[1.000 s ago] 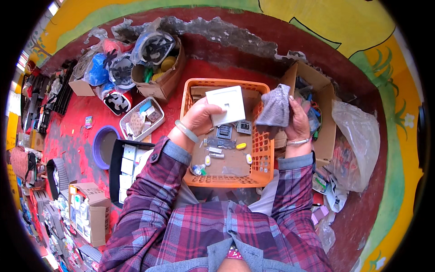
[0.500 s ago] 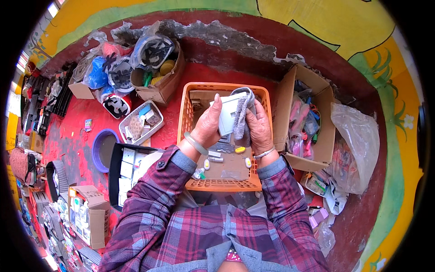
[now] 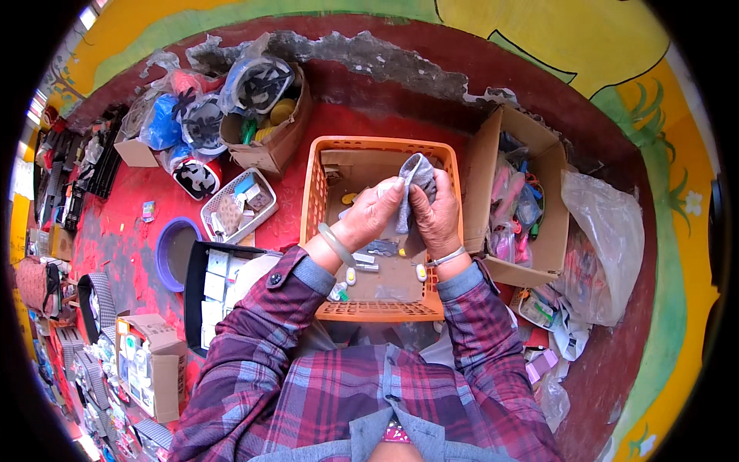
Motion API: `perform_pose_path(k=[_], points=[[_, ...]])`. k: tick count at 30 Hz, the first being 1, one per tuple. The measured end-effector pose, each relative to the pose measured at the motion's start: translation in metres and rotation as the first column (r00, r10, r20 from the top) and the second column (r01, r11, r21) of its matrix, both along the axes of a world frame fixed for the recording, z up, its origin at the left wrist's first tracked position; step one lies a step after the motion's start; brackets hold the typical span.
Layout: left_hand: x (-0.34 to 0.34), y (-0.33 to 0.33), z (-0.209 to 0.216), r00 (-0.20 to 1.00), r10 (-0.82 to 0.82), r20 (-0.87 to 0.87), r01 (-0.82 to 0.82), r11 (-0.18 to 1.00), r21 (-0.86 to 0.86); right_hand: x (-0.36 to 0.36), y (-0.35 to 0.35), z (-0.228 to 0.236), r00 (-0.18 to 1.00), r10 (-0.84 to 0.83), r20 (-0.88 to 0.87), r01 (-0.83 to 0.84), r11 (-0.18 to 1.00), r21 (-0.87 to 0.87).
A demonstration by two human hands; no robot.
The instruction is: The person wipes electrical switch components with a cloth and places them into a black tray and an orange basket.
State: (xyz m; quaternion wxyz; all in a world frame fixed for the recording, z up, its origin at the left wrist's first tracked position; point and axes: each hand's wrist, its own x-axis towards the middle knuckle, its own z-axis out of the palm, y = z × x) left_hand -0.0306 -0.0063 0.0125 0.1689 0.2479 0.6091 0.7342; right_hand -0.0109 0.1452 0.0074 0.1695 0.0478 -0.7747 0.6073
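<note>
Above the orange plastic basket [image 3: 314, 192], both my hands are closed together on a grey cloth [image 3: 416, 171], which is bunched up with an open fold at its top. My left hand [image 3: 372, 214] reaches in from the left, its thumb and fingers pinching at the cloth's left side. My right hand [image 3: 439, 219] grips the cloth from the right, and part of the cloth hangs down between the hands. No white square plate shows now; whether the hands or cloth hide it, I cannot tell. Inside the basket lie a cardboard liner [image 3: 396, 289], small white-and-yellow devices [image 3: 421, 272] and grey pieces.
To the right stands an open carton [image 3: 531, 266] of bagged items beside a clear plastic bag [image 3: 604, 246]. On the left are a black box of white square items [image 3: 218, 276], a purple basin [image 3: 178, 254], a white tray [image 3: 241, 206] and a carton of bagged goods [image 3: 269, 150].
The white square plate in my left hand has gone out of sight. My left hand has moved right and up to the cloth, which is now bunched between both hands.
</note>
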Motion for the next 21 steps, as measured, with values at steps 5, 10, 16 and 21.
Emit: perform_pose_path(k=[5,10,16,21], points=[[0.003,0.005,-0.001,0.991,0.135,0.006,-0.135,0.991,0.017,-0.005,-0.003,-0.002,0.996,-0.084,-0.011,0.080,0.973,-0.217],[-0.009,-0.009,0.008,0.840,0.024,0.542,-0.266,0.889,0.373,-0.033,0.045,-0.049,0.959,0.221,0.176,0.056,0.464,-0.884],[-0.021,-0.017,0.018,0.821,0.084,0.564,-0.388,0.807,0.445,-0.025,0.065,-0.029,0.896,0.431,-0.103,-0.273,0.354,-0.894],[-0.008,-0.002,0.014,0.807,0.047,0.588,-0.311,0.881,0.356,-0.016,0.029,-0.019,0.852,0.523,0.000,-0.207,0.338,-0.918]])
